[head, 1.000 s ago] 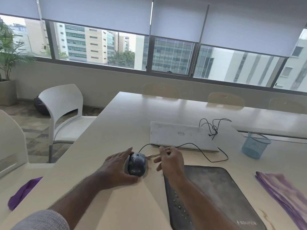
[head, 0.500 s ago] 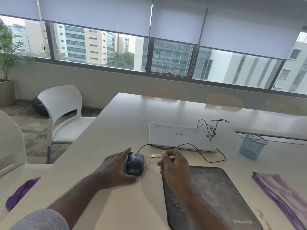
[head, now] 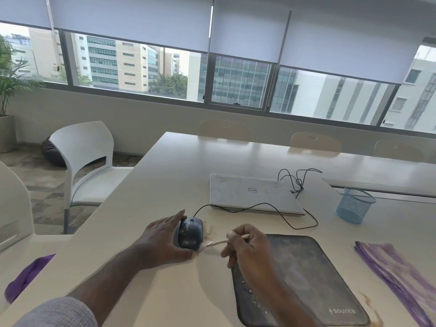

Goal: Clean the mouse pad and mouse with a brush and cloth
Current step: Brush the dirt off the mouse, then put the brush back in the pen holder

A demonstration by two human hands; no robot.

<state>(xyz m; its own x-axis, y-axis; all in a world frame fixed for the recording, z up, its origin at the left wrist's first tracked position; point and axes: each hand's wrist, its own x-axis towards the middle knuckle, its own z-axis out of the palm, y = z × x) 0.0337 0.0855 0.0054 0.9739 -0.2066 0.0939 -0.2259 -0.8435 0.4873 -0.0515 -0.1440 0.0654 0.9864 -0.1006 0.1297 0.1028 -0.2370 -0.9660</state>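
So we've got our left hand (head: 162, 241) cupped round the side of the mouse (head: 190, 234), fingers and thumb bracing it on the tabletop (head: 165, 185). Right hand (head: 247, 246) has its fingers pinched on the brush (head: 218, 242), tip aimed at the mouse's near right edge. Half a second back the brush was up by the mouse's front; now it's lower. One mouse, one brush, one mouse pad (head: 304, 279) just right, one purple cloth (head: 401, 274) far right.
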